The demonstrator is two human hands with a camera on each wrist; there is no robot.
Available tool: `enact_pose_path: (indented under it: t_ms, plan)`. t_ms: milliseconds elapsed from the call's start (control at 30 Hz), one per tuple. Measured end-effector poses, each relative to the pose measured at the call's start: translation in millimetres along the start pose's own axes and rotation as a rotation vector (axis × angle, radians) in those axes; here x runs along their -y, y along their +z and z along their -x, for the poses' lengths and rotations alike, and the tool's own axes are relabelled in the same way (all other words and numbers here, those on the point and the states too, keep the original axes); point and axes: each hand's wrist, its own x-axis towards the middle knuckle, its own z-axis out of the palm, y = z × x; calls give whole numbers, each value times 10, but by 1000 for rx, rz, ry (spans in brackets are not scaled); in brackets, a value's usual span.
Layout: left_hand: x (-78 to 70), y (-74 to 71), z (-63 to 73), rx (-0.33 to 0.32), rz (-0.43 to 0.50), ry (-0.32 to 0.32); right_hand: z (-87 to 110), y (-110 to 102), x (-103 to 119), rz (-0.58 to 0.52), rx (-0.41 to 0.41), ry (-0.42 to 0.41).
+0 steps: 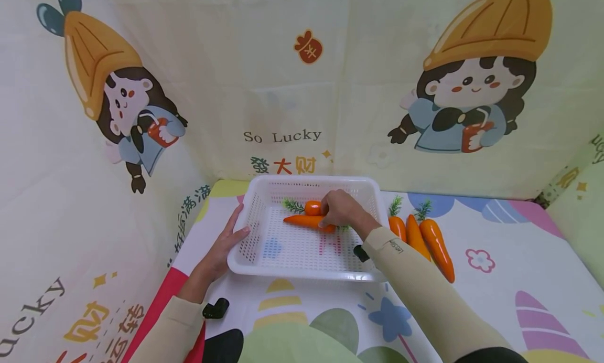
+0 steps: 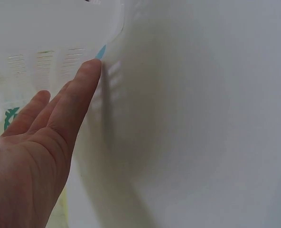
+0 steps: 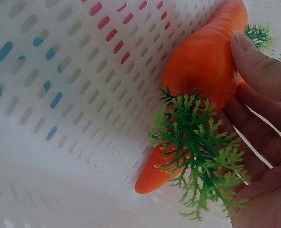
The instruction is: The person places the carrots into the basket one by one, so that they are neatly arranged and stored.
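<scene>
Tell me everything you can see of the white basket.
The basket is white, shallow and rectangular, with rounded corners, a smooth rim and many small slots through its floor and walls; it looks like plastic. It stands upright on the table, whose coloured prints show through the floor. Two carrots show inside, one gripped by the right hand. The left hand touches its left side; the right sleeve hides part of its right side.
</scene>
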Motion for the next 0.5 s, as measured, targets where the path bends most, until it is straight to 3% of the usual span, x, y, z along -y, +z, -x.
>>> enact_pose_path:
  t_ms: [300, 500]
  plan:
    - [-10, 18, 7, -8, -5, -7, 77, -42, 1, -27, -14, 0]
    - [-19, 20, 21, -6, 5, -7, 132, -180, -49, -44, -31, -34]
